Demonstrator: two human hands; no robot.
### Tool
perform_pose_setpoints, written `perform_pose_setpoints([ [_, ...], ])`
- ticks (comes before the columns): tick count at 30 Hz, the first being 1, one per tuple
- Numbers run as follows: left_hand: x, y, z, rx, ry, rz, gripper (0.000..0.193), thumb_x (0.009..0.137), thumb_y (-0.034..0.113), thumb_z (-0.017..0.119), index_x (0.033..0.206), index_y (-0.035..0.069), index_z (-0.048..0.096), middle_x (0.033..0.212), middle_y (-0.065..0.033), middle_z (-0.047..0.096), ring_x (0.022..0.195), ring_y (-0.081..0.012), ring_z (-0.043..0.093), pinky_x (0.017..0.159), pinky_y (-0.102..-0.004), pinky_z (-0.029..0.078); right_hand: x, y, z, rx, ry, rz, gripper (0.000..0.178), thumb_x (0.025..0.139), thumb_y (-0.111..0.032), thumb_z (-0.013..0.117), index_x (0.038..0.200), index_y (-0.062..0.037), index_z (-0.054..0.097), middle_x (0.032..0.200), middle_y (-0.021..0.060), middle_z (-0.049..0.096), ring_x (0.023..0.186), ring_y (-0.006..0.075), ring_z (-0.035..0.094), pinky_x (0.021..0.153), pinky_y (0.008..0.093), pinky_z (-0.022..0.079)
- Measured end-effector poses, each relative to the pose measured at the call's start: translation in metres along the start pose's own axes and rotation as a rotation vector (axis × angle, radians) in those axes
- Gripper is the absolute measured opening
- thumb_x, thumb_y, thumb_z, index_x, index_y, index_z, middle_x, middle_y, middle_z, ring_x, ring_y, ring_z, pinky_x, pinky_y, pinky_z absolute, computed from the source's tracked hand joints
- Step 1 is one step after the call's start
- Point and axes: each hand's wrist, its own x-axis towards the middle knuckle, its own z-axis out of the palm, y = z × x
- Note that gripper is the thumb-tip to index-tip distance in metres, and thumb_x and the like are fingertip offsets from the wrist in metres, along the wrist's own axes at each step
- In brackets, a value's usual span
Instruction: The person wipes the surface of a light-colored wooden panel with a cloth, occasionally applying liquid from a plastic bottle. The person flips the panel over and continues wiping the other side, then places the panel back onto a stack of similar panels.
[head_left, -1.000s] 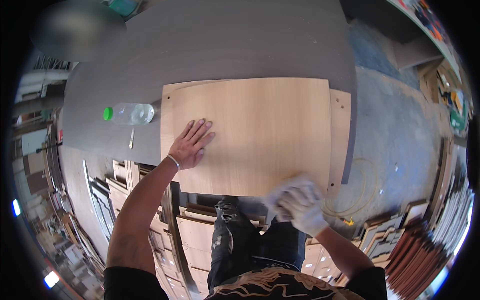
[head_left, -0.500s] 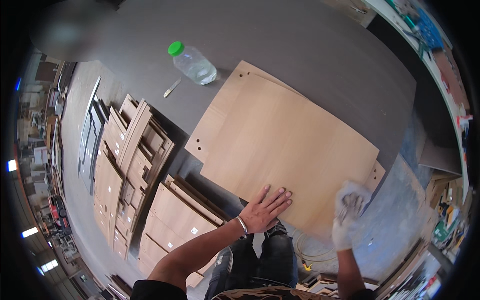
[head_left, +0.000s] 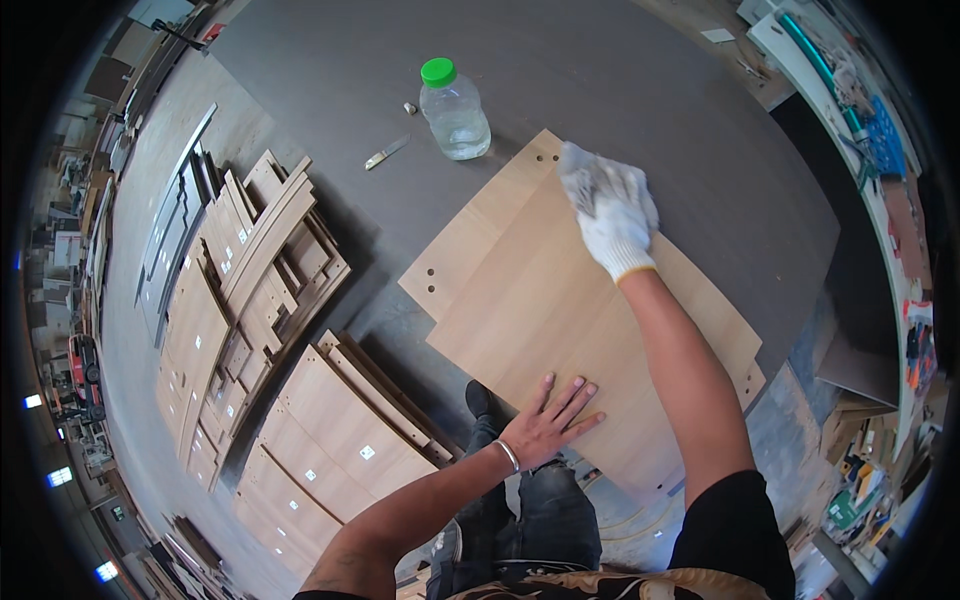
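One wooden panel (head_left: 535, 300), flat beneath bare left fingers (head_left: 568, 397)

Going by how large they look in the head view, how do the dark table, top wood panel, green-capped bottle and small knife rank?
Largest to smallest:
1. Dark table
2. Top wood panel, partly covered by the right arm
3. Green-capped bottle
4. Small knife

Soft light — dark rim (fisheye bending)
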Motion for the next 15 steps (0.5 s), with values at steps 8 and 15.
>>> perform_pose_setpoints([
  [8, -0.024, 0.032, 0.021, -0.105, 0.052, -0.066, 0.068, 0.098, 0.025, 0.049, 0.164, 0.017, 0.033, 0.170, -0.0125, 0.030, 0.155, -0.0315, 0.031, 0.123, -0.0624, 0.026, -0.058, -0.015, 0.002, 0.179, 0.006, -0.010, 0.052, 0.095, -0.027, 0.062, 0.141, -0.0043, 0.060, 0.149, 0.0142, 0.058, 0.147, 0.0339, 0.041, 0.126, 0.0481, 0.025],
  [15, -0.040, 0.090, 0.052, 0.178, 0.073, -0.015, 0.065, 0.101, 0.027, 0.045, 0.163, 0.012, 0.032, 0.167, -0.0093, 0.035, 0.152, -0.0280, 0.035, 0.123, -0.0558, 0.031, -0.205, -0.021, -0.030, 0.188, -0.035, -0.031, 0.046, 0.089, -0.023, 0.066, 0.131, -0.0047, 0.069, 0.148, 0.0150, 0.059, 0.144, 0.0389, 0.046, 0.125, 0.0548, 0.027],
])
